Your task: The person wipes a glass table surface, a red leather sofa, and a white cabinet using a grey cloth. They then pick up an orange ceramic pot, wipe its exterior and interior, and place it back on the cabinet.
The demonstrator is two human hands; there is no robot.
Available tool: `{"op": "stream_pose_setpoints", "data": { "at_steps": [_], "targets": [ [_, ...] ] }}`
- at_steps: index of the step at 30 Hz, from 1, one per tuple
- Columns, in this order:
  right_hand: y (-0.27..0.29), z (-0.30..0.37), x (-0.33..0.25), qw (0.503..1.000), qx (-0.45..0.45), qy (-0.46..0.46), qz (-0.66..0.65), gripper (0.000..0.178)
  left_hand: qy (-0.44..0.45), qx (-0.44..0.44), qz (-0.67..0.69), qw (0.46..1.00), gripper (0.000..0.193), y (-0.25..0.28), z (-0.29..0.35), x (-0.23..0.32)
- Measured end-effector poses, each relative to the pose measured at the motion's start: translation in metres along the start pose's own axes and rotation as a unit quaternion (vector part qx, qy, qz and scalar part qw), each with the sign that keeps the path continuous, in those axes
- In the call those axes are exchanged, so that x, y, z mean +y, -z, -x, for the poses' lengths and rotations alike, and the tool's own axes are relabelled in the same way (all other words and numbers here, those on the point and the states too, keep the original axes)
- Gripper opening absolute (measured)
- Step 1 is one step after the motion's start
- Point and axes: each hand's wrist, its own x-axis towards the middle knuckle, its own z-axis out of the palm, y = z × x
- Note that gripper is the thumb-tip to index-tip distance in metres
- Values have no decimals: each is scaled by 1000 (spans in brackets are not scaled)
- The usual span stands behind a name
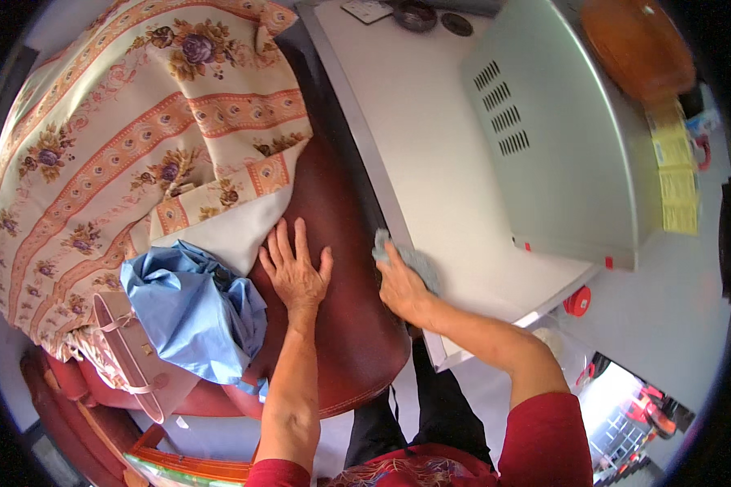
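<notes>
At the white table's [439, 146] left edge, the right hand [403, 287] curls its fingers over a grey cloth [418, 265]; the left hand [296, 277] rests, fingers spread, on a red seat [357, 325] (flowered fabric [150, 142] drapes it).

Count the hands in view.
2. The left hand lies spread on the dark red leather; the right hand holds a grey cloth at the edge of the white table. No others show.
</notes>
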Motion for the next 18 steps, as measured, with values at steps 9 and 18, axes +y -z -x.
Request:
{"op": "stream_pose_setpoints", "data": {
  "at_steps": [9, 18],
  "targets": [
    [-105, 125, -167, 879, 335, -174, -290, 24, -8, 35, -3, 999, 62, 1, 3, -2],
    [-96, 95, -82, 750, 338, -407, -398, 42, -8, 18, -12, 1000, 61, 4, 2, 4]
  ]
}}
